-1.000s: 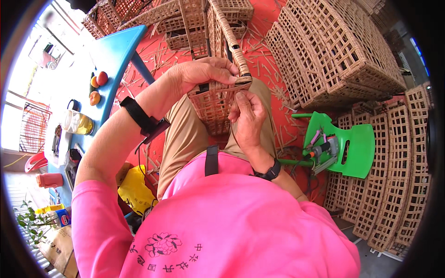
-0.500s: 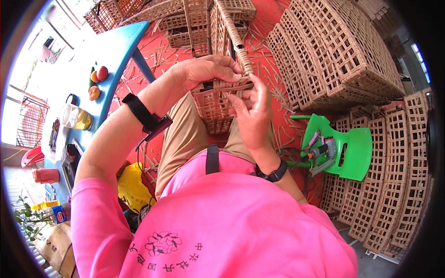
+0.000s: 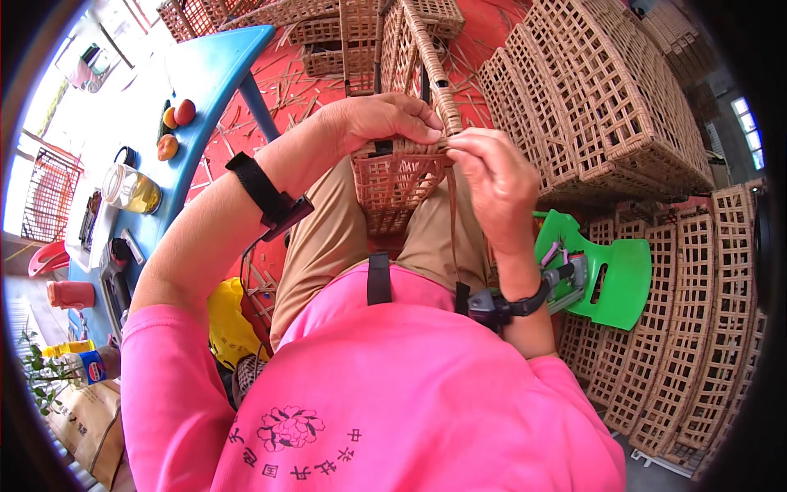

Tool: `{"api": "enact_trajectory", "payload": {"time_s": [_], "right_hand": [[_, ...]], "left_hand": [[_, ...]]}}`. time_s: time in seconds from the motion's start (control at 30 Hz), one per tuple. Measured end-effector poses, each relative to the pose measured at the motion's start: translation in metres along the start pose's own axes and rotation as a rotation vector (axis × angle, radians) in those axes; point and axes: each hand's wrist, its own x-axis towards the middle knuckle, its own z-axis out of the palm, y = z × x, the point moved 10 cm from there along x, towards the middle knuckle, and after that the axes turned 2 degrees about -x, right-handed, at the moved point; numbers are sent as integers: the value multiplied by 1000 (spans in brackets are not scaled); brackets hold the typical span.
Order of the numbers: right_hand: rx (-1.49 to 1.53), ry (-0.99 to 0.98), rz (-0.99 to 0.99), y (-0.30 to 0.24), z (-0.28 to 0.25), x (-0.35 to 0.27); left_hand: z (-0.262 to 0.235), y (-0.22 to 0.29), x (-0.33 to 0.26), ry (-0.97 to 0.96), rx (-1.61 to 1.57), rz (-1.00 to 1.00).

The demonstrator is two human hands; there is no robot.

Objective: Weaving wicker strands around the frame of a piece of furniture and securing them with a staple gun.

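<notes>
Between my knees stands a brown woven basket (image 3: 398,193), its near top corner under both my hands. My left hand (image 3: 393,121) is closed on the basket's wrapped rim, thumb pressed on top near the corner. Close beside it, my right hand (image 3: 498,168) pinches a flat brown weaving strip at that corner. The strip's loose tail (image 3: 452,221) hangs down over my right thigh. The rim (image 3: 432,70) runs away from me, wound with strip and showing dark frame in places.
A blue table (image 3: 205,74) at left holds fruit (image 3: 184,111) and a jar (image 3: 131,187). Stacked woven baskets (image 3: 607,98) stand at right, beside a green chair (image 3: 615,287) bearing a power tool (image 3: 578,275). Strip scraps litter the red floor (image 3: 283,82).
My right hand has moved right and turned, now pinching the strip at the corner. The strip's tail now hangs down. My left hand stays on the rim; the whole view has shifted slightly.
</notes>
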Motion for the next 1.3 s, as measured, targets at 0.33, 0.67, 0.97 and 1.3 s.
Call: {"api": "enact_trajectory", "payload": {"time_s": [0.33, 0.67, 0.97, 1.3], "right_hand": [[365, 129, 249, 21, -37, 29], [310, -1, 110, 83, 43, 82], [183, -144, 27, 124, 105, 65], [682, 187, 450, 137, 29, 38]], "left_hand": [[2, -1, 0, 47, -37, -26], [-22, 26, -24, 389, -75, 230], [65, 86, -58, 493, 1378, 718], [63, 78, -40, 442, 1243, 575]]}}
